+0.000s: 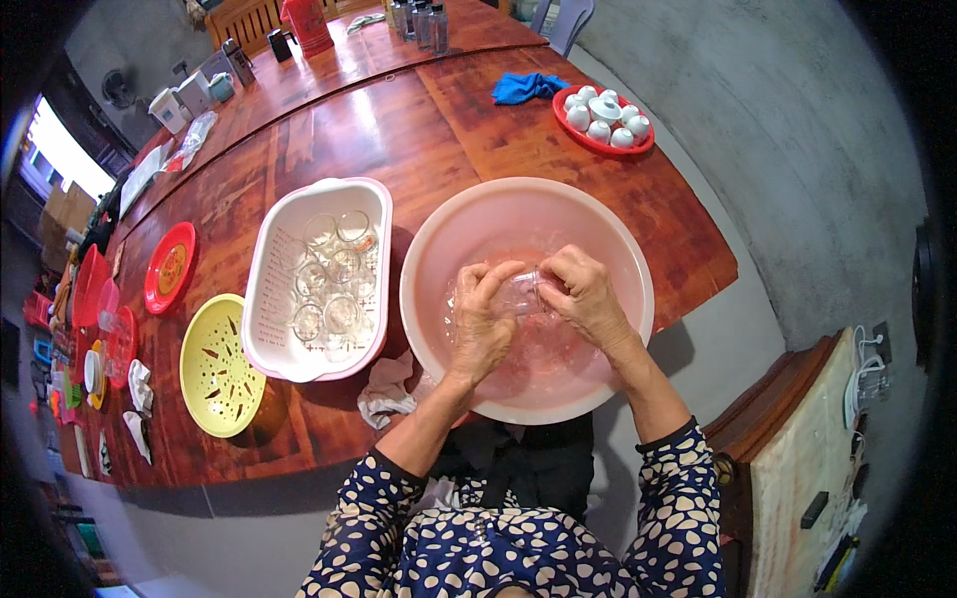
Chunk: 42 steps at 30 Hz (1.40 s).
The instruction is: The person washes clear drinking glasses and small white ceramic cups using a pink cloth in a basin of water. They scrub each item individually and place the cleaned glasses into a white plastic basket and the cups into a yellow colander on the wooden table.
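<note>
Both my hands are over a large pink basin (424,329) with water in it, near the table's front edge. Between them, tilted on its side, is a clear drinking glass (518,293). My left hand (483,324) grips it from the left with curled fingers. On the other side my right hand (581,297) is closed at the glass's other end; its fingertips are partly hidden. Left of the basin stands a white rectangular draining basket (261,319) with a pink rim, holding several clear glasses (343,264). A crumpled pale cloth (387,389) lies between basket and basin.
A yellow colander (221,374) and a red plate (159,284) stand further left on the wooden table (439,130). At the far right, a red tray (638,147) bears several white cups beside a blue cloth (526,89). Dark bottles (429,28) and a red pitcher (307,28) stand far back.
</note>
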Motion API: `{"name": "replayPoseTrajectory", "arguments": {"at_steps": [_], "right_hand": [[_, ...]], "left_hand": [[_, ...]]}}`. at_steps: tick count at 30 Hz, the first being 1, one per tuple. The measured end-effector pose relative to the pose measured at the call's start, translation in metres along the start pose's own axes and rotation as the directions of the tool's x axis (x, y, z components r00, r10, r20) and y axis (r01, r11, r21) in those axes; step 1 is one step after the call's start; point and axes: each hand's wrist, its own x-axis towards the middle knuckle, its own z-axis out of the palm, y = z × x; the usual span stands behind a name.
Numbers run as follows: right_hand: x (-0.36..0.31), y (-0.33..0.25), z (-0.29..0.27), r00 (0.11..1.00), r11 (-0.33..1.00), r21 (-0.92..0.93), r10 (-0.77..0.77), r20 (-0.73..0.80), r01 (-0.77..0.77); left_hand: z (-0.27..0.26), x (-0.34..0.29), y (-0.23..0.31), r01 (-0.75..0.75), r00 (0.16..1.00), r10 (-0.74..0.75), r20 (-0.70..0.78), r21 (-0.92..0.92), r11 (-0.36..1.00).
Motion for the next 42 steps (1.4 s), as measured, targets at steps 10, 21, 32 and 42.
{"name": "replayPoseTrajectory", "arguments": {"at_steps": [10, 21, 32, 42], "right_hand": [[-0.003, 0.003, -0.025, 0.873, 0.573, 0.660, 0.347, 0.342, -0.486], [-0.039, 0.055, 0.071, 0.939, 0.886, -0.456, 0.220, 0.263, -0.080], [-0.027, -0.055, 0.032, 0.994, 0.984, 0.179, 0.038, -0.100, -0.020], [0.008, -0.021, 0.065, 0.927, 0.992, -0.003, 0.118, -0.355, -0.127]], "left_hand": [[0.002, -0.002, -0.008, 0.049, 0.999, -0.050, -0.010, -0.062, 0.997], [0.001, 0.005, -0.015, 0.530, 0.800, -0.530, 0.280, -0.745, 0.406], [0.004, 0.006, -0.032, 0.505, 0.719, -0.463, 0.517, -0.848, -0.162], [0.005, 0.005, -0.015, 0.516, 0.784, -0.385, 0.487, -0.856, -0.032]]}}
